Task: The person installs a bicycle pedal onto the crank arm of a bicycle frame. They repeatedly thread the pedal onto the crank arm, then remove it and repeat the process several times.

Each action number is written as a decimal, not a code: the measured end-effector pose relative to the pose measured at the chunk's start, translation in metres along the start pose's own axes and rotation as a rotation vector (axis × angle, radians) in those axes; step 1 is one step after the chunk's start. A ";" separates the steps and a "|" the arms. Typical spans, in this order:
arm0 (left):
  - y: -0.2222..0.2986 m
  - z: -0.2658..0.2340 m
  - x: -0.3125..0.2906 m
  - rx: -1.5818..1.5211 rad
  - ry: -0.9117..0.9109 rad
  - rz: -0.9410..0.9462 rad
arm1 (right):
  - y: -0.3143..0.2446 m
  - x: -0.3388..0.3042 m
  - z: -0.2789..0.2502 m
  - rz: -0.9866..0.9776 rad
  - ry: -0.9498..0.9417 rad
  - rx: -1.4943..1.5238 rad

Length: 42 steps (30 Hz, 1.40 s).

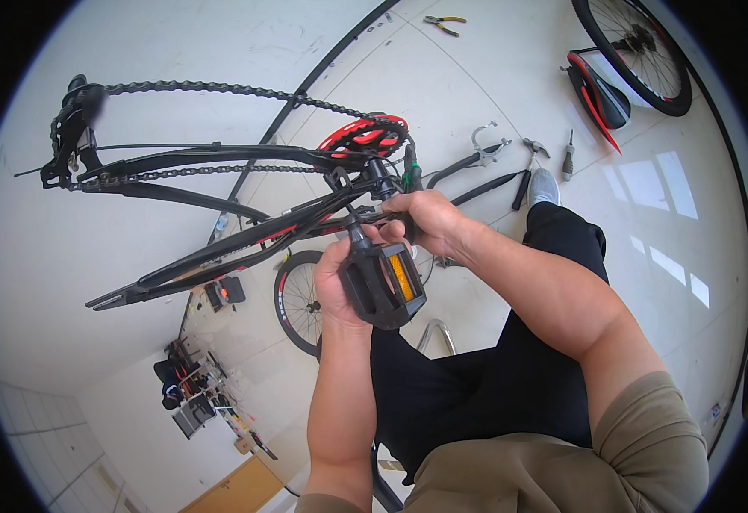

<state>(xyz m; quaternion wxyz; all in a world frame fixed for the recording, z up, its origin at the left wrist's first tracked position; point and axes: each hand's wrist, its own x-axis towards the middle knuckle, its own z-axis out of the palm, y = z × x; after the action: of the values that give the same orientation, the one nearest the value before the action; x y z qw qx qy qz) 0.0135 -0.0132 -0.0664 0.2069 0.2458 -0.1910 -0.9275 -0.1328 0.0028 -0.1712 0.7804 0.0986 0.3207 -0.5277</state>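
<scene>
A black bicycle frame with red accents stretches out to the left in front of me. Its loop of chain runs from the rear end to a red and black chainring. My left hand grips a black pedal with an orange reflector, and the pedal's axle end points up toward the frame's crank area. My right hand is curled beside the frame, just right of that axle. Its fingers are closed, and what they grip is partly hidden.
On the floor lie pliers, a hammer, a screwdriver, a red and black saddle and a wheel. Another wheel is below the frame. Tools and boxes stand along the wall at lower left.
</scene>
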 end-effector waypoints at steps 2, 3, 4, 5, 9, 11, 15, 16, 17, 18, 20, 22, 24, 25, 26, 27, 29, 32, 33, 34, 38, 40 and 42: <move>-0.004 0.002 0.001 -0.030 -0.026 0.021 | -0.002 -0.004 0.004 -0.008 0.029 -0.037; -0.006 0.003 0.002 -0.044 -0.038 0.032 | -0.003 -0.006 0.005 0.001 0.030 -0.049; -0.007 0.004 0.002 -0.040 -0.030 0.060 | -0.004 -0.008 0.005 0.007 0.029 -0.060; -0.009 0.004 0.002 -0.036 -0.021 0.089 | -0.005 -0.009 0.006 0.015 0.029 -0.072; -0.009 0.003 -0.002 -0.056 0.013 0.104 | -0.003 -0.007 0.005 0.004 0.064 -0.027; -0.009 0.013 -0.002 -0.100 0.013 0.095 | 0.001 0.001 0.003 -0.024 0.051 -0.002; -0.005 0.026 -0.002 -0.031 0.055 0.119 | 0.002 0.002 0.003 -0.034 0.061 0.000; -0.004 0.026 -0.003 0.013 0.080 0.128 | 0.001 0.001 0.003 -0.032 0.057 0.003; -0.003 0.026 -0.004 0.057 0.104 0.136 | 0.001 0.000 0.003 -0.030 0.052 0.005; -0.002 0.026 -0.005 0.101 0.127 0.144 | 0.000 -0.002 0.003 -0.023 0.044 -0.008; -0.004 0.036 -0.006 0.137 0.201 0.150 | -0.004 -0.011 0.007 -0.003 0.025 -0.035; -0.007 0.045 -0.006 0.156 0.240 0.161 | -0.003 -0.009 0.005 -0.007 0.019 -0.039; -0.010 0.049 -0.006 0.160 0.243 0.176 | -0.003 -0.008 0.004 -0.017 0.029 -0.037; -0.010 0.046 -0.006 0.123 0.204 0.179 | -0.003 -0.009 0.006 -0.022 0.040 -0.034; -0.010 0.039 -0.006 0.087 0.164 0.181 | -0.003 -0.009 0.007 -0.027 0.051 -0.032; -0.010 0.034 -0.007 0.051 0.125 0.184 | -0.002 -0.008 0.007 -0.035 0.053 -0.024; -0.012 0.026 -0.006 0.013 0.077 0.167 | -0.001 -0.004 0.005 -0.050 0.061 -0.008; -0.011 0.021 -0.005 0.008 0.055 0.158 | 0.000 -0.001 0.003 -0.031 0.069 -0.015; -0.010 0.020 -0.005 0.014 0.055 0.158 | 0.001 -0.001 0.003 -0.035 0.070 -0.016; -0.009 0.021 -0.005 0.021 0.065 0.143 | 0.001 0.000 0.003 -0.039 0.072 -0.017; 0.007 0.021 -0.011 0.096 0.177 0.100 | 0.001 -0.002 0.004 -0.042 0.074 0.004; 0.015 0.023 -0.015 0.207 0.282 0.108 | 0.000 -0.003 0.006 -0.030 0.083 -0.006; 0.020 0.034 -0.019 0.367 0.400 0.136 | -0.001 -0.004 0.006 -0.028 0.085 -0.009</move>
<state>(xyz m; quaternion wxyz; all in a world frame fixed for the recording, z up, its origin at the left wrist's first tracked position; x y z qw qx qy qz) 0.0159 -0.0127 -0.0224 0.2543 0.4441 -0.3272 -0.7944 -0.1324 0.0025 -0.1634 0.7590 0.1130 0.3572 -0.5324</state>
